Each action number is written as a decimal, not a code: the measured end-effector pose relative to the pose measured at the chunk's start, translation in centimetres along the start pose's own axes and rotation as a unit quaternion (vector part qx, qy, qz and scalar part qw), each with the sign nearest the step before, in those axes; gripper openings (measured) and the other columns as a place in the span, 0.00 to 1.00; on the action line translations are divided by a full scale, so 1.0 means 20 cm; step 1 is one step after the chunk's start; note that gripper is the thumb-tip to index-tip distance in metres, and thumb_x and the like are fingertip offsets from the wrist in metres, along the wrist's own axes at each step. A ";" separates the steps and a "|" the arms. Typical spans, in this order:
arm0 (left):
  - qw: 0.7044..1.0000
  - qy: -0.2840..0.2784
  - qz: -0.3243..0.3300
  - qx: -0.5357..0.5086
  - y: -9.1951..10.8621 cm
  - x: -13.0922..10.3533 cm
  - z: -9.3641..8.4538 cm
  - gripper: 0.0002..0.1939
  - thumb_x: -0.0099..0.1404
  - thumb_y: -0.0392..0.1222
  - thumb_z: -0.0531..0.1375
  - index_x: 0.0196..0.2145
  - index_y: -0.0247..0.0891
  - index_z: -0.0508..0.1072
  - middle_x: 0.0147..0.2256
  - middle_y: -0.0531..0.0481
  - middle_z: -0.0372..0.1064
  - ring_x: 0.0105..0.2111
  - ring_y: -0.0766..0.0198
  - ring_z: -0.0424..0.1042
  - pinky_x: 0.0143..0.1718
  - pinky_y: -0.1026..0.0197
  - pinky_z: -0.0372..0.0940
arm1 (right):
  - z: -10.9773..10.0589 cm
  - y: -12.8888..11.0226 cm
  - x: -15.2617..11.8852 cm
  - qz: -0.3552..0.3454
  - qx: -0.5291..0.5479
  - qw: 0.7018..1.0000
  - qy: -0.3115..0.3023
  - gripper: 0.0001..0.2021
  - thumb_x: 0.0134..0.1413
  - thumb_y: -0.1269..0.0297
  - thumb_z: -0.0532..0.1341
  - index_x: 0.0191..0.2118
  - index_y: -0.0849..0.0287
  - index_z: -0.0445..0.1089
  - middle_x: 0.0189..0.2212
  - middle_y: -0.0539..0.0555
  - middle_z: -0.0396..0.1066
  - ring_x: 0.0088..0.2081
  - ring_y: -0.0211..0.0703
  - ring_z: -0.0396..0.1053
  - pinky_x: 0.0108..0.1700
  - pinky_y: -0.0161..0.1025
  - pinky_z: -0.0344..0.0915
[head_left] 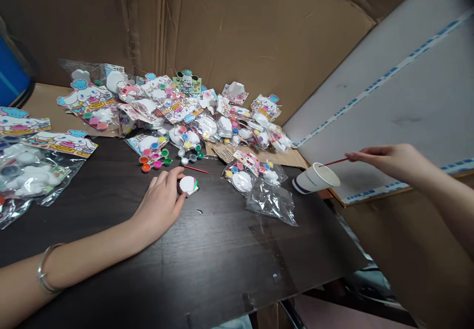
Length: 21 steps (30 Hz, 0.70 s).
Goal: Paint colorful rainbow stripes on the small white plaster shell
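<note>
My left hand (162,196) is closed around a small white scalloped figure (187,185) resting on the dark table; pink and green paint shows on its right side. Over at the right, my right hand (385,158) pinches a thin red paintbrush (335,161). The brush's lower end dips inside the rim of a white paper cup (313,179); its tip is hidden there. Just beyond my left hand lie small paint pots (157,163) in orange, pink, green and other colours. A second red brush (195,169) lies behind the white figure.
Many bagged craft kits (207,126) with cartoon cards are heaped along the back against a cardboard wall (252,32). More bagged kits (33,176) lie at the left. An opened clear bag (272,203) sits left of the cup, near the table's right edge. A white panel (392,102) stands behind the cup.
</note>
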<state>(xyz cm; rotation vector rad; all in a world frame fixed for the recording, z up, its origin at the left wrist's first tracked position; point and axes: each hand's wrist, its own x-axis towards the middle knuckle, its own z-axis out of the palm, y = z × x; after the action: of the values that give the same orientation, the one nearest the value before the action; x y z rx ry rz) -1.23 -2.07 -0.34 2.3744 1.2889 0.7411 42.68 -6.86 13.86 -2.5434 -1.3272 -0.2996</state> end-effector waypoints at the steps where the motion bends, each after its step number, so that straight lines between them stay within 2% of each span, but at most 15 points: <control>1: 1.000 0.001 0.002 -0.001 0.00 0.00 0.00 0.18 0.63 0.35 0.53 0.51 0.36 0.58 0.47 0.40 0.68 0.43 0.52 0.68 0.45 0.47 0.63 | -0.03 -0.01 0.00 0.038 -0.027 0.998 -0.046 0.10 0.40 0.58 0.68 0.19 0.59 0.77 0.08 0.49 0.59 0.16 0.36 0.55 0.23 0.37 0.53; 2: 1.000 0.001 0.004 -0.002 0.00 0.00 0.00 0.18 0.63 0.35 0.53 0.51 0.35 0.58 0.47 0.40 0.68 0.43 0.51 0.68 0.45 0.47 0.63 | -0.05 -0.02 -0.01 0.065 -0.056 0.993 -0.080 0.11 0.44 0.58 0.66 0.19 0.59 0.76 0.09 0.48 0.58 0.17 0.37 0.55 0.25 0.38 0.54; 4: 1.000 0.003 0.008 -0.001 0.00 0.01 0.00 0.19 0.62 0.34 0.53 0.51 0.35 0.58 0.47 0.39 0.68 0.44 0.51 0.68 0.45 0.47 0.63 | -0.08 -0.04 -0.02 0.085 -0.090 0.987 -0.107 0.12 0.42 0.59 0.68 0.15 0.58 0.72 0.11 0.49 0.59 0.19 0.37 0.55 0.28 0.40 0.54; 8: 1.000 0.005 0.011 0.001 0.00 0.01 0.00 0.19 0.62 0.34 0.53 0.51 0.36 0.58 0.46 0.40 0.68 0.44 0.51 0.68 0.45 0.48 0.63 | -0.07 -0.08 -0.04 0.074 -0.099 0.986 -0.112 0.15 0.44 0.57 0.67 0.14 0.57 0.70 0.12 0.49 0.57 0.21 0.39 0.55 0.30 0.40 0.53; 13: 1.000 0.004 0.009 -0.001 -0.01 0.01 0.00 0.19 0.62 0.34 0.54 0.51 0.35 0.59 0.46 0.39 0.68 0.44 0.51 0.68 0.45 0.48 0.63 | -0.07 -0.09 -0.05 0.063 -0.119 0.984 -0.117 0.15 0.45 0.56 0.66 0.16 0.57 0.68 0.15 0.50 0.61 0.23 0.39 0.55 0.31 0.40 0.52; 18: 1.000 0.002 0.004 0.001 -0.01 0.01 0.00 0.19 0.62 0.35 0.55 0.51 0.35 0.59 0.46 0.39 0.68 0.43 0.50 0.68 0.44 0.48 0.64 | -0.08 -0.11 -0.04 0.055 -0.141 0.981 -0.124 0.19 0.49 0.61 0.64 0.13 0.56 0.62 0.15 0.52 0.60 0.23 0.43 0.56 0.31 0.41 0.52; 21: 1.000 -0.002 0.001 0.007 -0.01 0.00 0.00 0.19 0.62 0.35 0.55 0.50 0.36 0.59 0.46 0.40 0.68 0.43 0.51 0.68 0.44 0.49 0.64 | -0.06 -0.10 -0.04 0.023 -0.131 0.983 -0.130 0.18 0.50 0.61 0.64 0.13 0.57 0.65 0.12 0.52 0.60 0.21 0.43 0.58 0.30 0.41 0.53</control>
<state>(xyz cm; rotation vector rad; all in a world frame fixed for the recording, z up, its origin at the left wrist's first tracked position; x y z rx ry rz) -1.26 -1.92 -0.46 2.3874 1.2958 0.7287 40.42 -6.76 15.11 -2.9113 -1.3963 -0.1429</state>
